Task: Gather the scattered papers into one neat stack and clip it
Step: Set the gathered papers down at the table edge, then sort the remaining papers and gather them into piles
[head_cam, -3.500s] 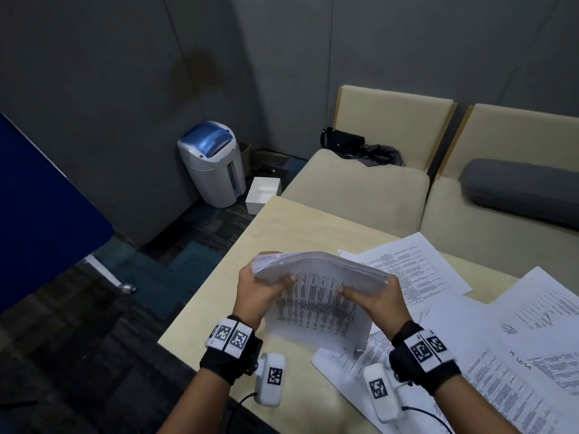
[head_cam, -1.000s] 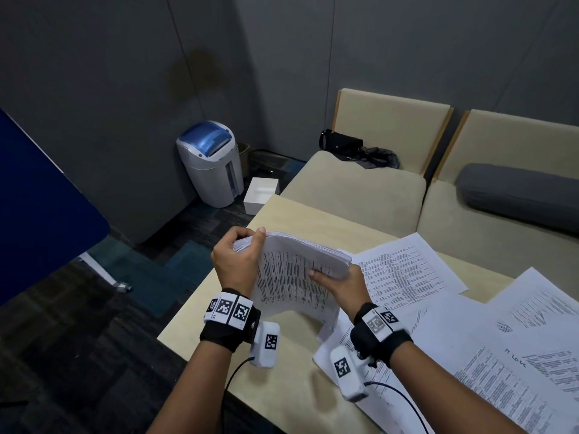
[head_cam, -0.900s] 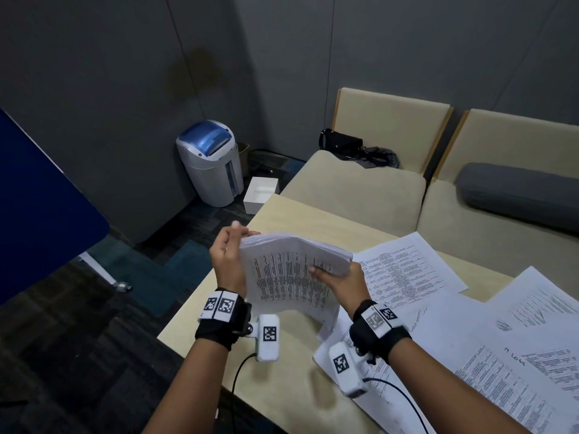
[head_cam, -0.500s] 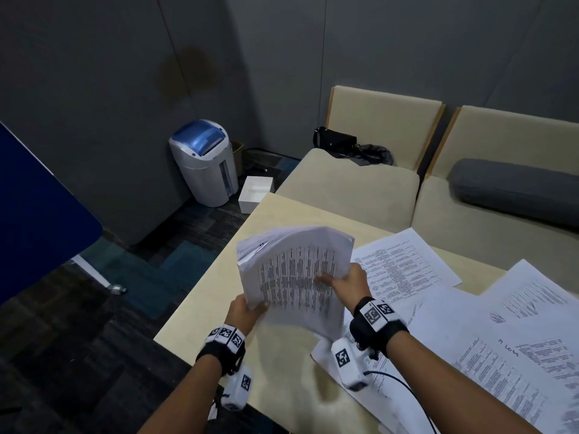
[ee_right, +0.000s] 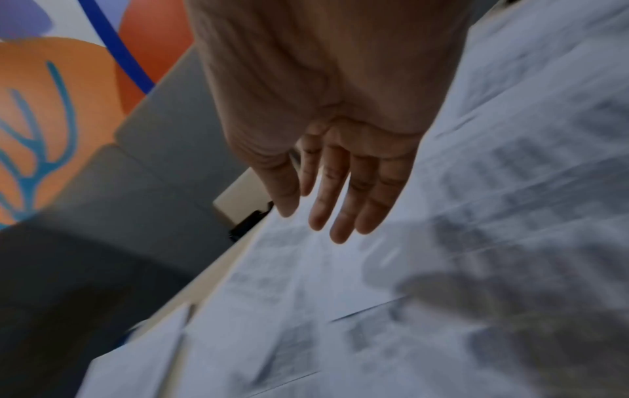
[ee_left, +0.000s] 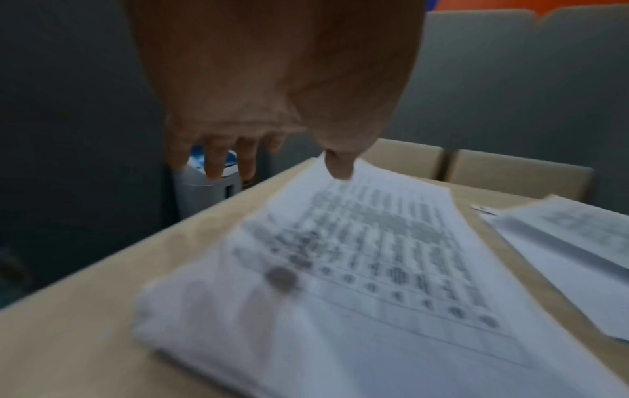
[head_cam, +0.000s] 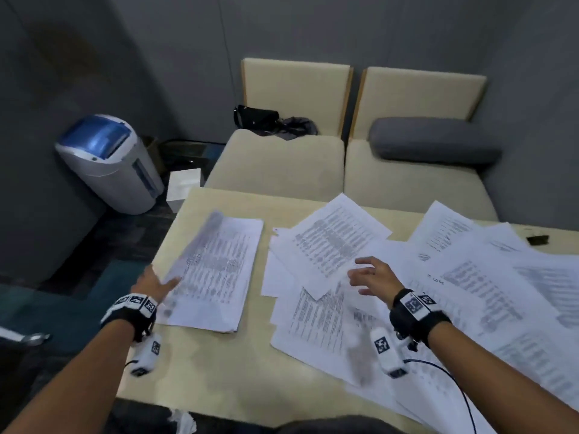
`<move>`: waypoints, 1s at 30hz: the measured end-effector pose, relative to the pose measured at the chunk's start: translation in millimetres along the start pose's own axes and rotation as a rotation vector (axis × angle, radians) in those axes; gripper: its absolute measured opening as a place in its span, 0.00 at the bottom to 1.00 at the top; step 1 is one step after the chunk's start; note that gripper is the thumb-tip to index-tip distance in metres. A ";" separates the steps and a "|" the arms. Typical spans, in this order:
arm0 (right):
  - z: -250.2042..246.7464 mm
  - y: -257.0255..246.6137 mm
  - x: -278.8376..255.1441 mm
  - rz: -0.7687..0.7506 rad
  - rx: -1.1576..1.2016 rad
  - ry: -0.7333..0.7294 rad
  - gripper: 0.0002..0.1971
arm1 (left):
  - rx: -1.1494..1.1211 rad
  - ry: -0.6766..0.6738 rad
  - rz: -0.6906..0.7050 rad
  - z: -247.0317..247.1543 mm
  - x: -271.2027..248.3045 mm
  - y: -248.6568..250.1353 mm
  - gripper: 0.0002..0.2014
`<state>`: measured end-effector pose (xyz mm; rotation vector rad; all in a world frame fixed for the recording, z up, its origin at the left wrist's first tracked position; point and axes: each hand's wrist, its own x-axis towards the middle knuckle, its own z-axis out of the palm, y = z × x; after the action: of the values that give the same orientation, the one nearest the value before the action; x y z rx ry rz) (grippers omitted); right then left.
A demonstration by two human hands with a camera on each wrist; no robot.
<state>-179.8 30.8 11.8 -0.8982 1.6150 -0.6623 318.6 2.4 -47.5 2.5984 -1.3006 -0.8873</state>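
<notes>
Stack (head_cam: 216, 270) lies flat on the tabletop (head_cam: 194, 368), our left hand (head_cam: 150, 285) touching its left edge, fingers released; our right hand (head_cam: 374, 277) hovers spread over scattered papers (head_cam: 470, 286).

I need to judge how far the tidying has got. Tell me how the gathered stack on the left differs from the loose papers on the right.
The gathered stack is thick, with its edges roughly squared; the loose papers are single sheets fanned at different angles and overlapping. The stack lies alone on bare table; the loose papers cover the table's right side. The left hand touches the stack's left edge; the right hand hovers open over the loose papers. Both are white printed sheets lying face up.
</notes>
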 end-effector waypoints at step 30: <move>-382.7 266.9 -56.0 0.489 -0.539 0.531 0.53 | 0.466 -0.127 0.433 344.9 -269.7 326.7 0.40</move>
<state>-602.9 210.1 -86.8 -0.6753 2.4554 -0.1088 -222.4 57.5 -99.1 2.4112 -2.2234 -0.7484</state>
